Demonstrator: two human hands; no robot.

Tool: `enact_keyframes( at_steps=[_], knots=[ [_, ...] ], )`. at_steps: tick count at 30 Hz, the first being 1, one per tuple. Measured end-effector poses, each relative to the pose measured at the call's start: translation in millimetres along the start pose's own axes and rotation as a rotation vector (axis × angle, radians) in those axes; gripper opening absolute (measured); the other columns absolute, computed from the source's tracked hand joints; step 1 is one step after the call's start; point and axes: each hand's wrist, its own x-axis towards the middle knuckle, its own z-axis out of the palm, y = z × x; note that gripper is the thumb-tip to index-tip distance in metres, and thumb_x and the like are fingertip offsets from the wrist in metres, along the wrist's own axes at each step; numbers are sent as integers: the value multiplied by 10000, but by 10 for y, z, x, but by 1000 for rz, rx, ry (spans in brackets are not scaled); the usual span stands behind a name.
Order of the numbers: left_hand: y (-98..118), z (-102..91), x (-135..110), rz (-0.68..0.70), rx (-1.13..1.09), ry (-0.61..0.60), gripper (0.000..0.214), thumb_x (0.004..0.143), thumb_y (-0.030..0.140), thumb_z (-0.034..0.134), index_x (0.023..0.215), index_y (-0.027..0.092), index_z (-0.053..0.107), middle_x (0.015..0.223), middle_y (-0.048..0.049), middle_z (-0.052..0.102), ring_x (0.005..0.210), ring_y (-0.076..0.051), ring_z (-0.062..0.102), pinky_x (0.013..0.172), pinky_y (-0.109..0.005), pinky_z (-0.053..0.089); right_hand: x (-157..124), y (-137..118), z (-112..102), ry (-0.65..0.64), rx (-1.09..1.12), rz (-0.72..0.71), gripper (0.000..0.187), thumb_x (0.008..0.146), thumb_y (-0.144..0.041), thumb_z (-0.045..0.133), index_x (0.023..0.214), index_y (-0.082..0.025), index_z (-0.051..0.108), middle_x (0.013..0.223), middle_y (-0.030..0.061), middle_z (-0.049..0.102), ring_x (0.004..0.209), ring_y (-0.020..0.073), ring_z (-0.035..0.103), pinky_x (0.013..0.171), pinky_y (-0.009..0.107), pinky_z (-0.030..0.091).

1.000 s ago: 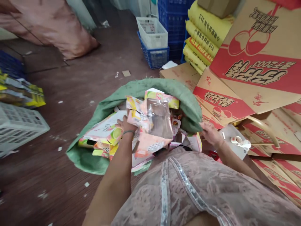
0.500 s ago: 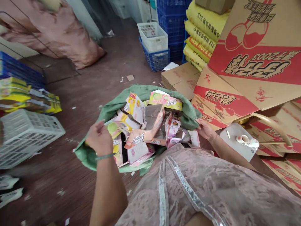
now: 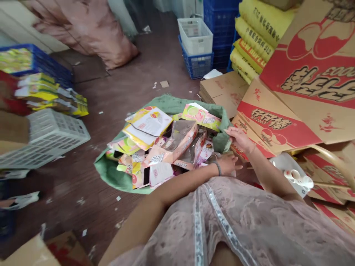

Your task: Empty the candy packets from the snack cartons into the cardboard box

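A green sack (image 3: pixel 111 173) lies open on the floor, heaped with several flat colourful packets (image 3: pixel 155 123). My right hand (image 3: pixel 239 139) pinches the sack's rim on its right side, beside the cardboard boxes. My left arm crosses in front of my body, and my left hand (image 3: pixel 229 163) sits at the sack's near right edge, just below my right hand. Its fingers are stretched out to the right with nothing visible in them. A green band circles the left wrist.
Printed red cardboard boxes (image 3: pixel 277 122) are stacked at right, with yellow sacks (image 3: pixel 255 40) behind them. A white basket (image 3: pixel 195 35) rests on a blue crate (image 3: pixel 198 64) at the back. At left are a white crate (image 3: pixel 47 136) and piles of packets (image 3: pixel 47 92). A white stool (image 3: pixel 288 166) holds tape rolls.
My left hand left the sack's left rim and swung across to its right near edge, beside my right hand. The view shifted, and the packets in the sack settled differently.
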Motion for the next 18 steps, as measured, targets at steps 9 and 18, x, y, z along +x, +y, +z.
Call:
enact_keyframes(
  at_steps=[9,18],
  knots=[
    [-90,310,115,-225,307,17,387,1083,137,452,1342,113,739,1540,-236,615,1373,-352,575,1034,-466,412,-249,322,-256,264,124,-1,644,630,-687,968,587,-222,524,567,-62,422,552,98,364,550,270,270],
    [-112,46,-34,-112,237,89,362,1090,126,440,1351,124,692,916,-114,744,855,-228,689,871,-383,446,-217,451,-459,521,231,-120,522,662,-569,954,665,-249,540,692,-43,544,693,150,497,651,280,461]
  ],
)
